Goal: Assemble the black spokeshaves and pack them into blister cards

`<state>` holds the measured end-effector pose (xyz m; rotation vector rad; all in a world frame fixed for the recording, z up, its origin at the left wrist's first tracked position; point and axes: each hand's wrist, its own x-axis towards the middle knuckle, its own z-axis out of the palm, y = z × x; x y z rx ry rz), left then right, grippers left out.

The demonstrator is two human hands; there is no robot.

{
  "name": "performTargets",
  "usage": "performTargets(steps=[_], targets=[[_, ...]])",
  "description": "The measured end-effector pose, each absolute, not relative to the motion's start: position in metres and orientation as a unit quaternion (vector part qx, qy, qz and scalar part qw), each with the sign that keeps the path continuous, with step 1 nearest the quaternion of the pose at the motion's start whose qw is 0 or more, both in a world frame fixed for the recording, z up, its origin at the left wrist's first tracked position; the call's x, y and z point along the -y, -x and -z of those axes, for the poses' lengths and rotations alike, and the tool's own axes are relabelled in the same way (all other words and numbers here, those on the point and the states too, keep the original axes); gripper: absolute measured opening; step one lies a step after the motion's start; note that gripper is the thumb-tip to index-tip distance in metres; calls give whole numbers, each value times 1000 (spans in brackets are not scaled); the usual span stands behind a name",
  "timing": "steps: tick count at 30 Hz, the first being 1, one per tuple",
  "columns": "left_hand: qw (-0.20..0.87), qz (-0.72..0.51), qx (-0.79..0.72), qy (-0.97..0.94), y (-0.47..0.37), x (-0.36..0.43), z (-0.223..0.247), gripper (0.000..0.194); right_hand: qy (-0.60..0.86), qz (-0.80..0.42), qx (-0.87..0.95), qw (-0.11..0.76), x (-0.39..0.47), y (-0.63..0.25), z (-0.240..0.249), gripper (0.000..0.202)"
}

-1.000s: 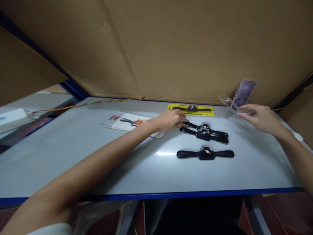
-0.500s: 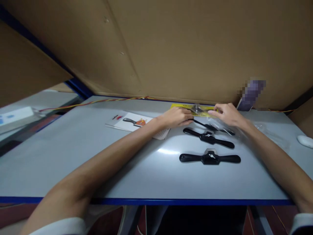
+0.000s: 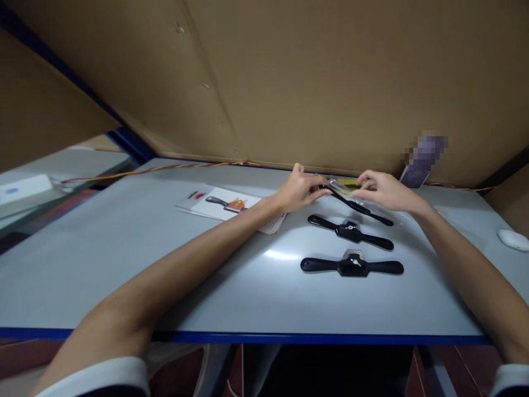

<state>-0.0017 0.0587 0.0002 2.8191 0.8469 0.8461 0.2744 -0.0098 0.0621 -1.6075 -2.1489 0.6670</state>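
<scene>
My left hand [image 3: 301, 189] pinches the upper left end of a black two-handled tool [image 3: 359, 207], which slants down to the right behind two others. To its right, my right hand [image 3: 382, 190] is curled with thumb and fingers close together at some clear plastic; its exact grip is hard to make out. In front lie a second black tool [image 3: 350, 231] and a third black tool [image 3: 353, 267], each with a metal blade at its middle. A yellow strip [image 3: 347, 181] shows partly behind my hands.
Printed cards [image 3: 225, 204] lie left of the tools, partly under my left forearm. A phone [image 3: 424, 160] leans at the back wall. A white mouse [image 3: 513, 240] sits at the right. Twisted wires [image 3: 177, 166] run along the back edge of the table [image 3: 103, 264].
My left hand has lifted the rear tool's left end slightly. The plastic between my hands has shifted, and more of the yellow strip is covered. The view has moved a little.
</scene>
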Motion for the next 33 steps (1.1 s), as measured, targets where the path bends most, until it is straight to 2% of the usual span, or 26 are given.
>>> performTargets(steps=[2,4,8,10,13,16,18,20,23,26,30,33], targets=[[47,-325,-294,-898,-2,-53,-8,34,549,-285,752,227,10,-267,-60,39],[43,-357,-307,-881,-5,-46,-17,35,519,-321,762,217,11,-264,-61,44],[37,-360,-327,-873,-10,-37,-23,36,505,-264,816,93,14,-270,-64,63],[31,-347,-338,-875,-12,-37,-21,36,511,-221,828,65,13,-276,-65,73],[27,-329,-367,-870,-11,-42,-20,39,507,-219,831,59,7,-281,-66,64],[18,-349,-397,-848,-4,-48,-28,46,507,-239,826,51,2,-284,-67,64],[-6,-362,-401,-841,6,-52,-38,46,508,-280,813,48,1,-286,-66,63],[-23,-351,-396,-849,21,-57,-47,48,507,-338,792,44,0,-287,-63,50],[9,-281,-408,-868,49,-60,-54,55,504,-382,773,50,-1,-287,-55,31],[68,-157,-437,-883,82,-60,-50,49,502,-340,794,53,-6,-288,-50,26],[126,21,-447,-885,115,-60,-37,69,509,-219,832,26,-8,-287,-51,34],[128,43,-450,-883,122,-64,-31,65,568,-127,813,21,-5,-281,-51,50]])
